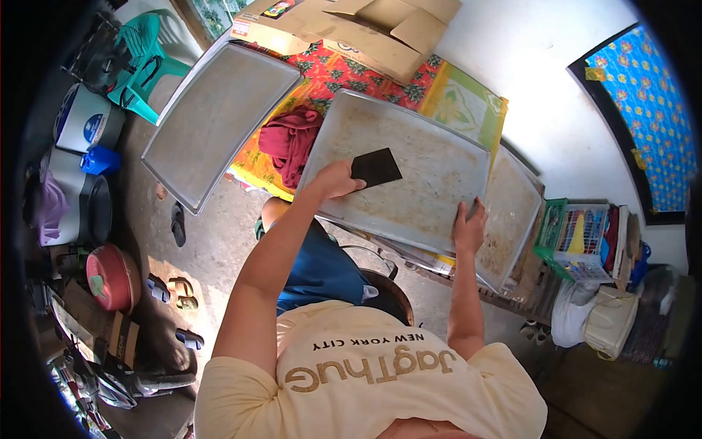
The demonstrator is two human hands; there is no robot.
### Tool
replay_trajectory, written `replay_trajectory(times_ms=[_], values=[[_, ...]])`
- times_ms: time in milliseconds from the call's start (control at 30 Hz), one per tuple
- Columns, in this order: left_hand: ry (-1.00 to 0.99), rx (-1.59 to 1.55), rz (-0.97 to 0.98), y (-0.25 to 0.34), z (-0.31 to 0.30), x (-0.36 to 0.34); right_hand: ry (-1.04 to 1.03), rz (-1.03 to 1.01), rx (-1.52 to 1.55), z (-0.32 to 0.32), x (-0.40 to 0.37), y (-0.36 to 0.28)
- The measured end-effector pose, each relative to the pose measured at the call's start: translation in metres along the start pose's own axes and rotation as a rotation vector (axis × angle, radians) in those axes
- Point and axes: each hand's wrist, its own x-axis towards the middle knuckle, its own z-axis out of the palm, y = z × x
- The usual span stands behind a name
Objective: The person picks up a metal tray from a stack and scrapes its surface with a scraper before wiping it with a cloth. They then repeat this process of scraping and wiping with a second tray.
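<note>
My left hand (pixel 338 180) is closed on one end of a dark, flat rectangular piece (pixel 377 168), which lies over the surface of a metal baking tray (pixel 431 150). Brownish stains mark the tray's grey face. At the near right edge of this tray, my right hand (pixel 469 225) grips the rim. A bunched maroon cloth (pixel 287 143) lies just left of the tray. The tray rests on a table with a red and yellow patterned cover (pixel 318 77).
Another tray (pixel 219 121) sits at the left, and a stained one (pixel 508 212) lies partly under the held tray. Cardboard boxes (pixel 387 36) stand at the back. A basket (pixel 581 238) is at the right; a pot (pixel 387 293) stands below the table's near edge.
</note>
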Motion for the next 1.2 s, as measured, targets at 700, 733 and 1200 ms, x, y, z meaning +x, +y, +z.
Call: replay_trajectory(times_ms=[700, 733, 1200], values=[[-0.023, 0.106, -0.044, 0.005, -0.001, -0.001, 0.018, -0.021, 0.010, 0.002, -0.001, 0.001], [-0.015, 0.112, -0.059, 0.005, 0.000, 0.000, 0.017, -0.018, 0.010, 0.001, -0.001, 0.000], [-0.035, 0.108, -0.020, -0.003, 0.005, 0.005, 0.012, -0.006, 0.009, -0.001, -0.002, -0.002]])
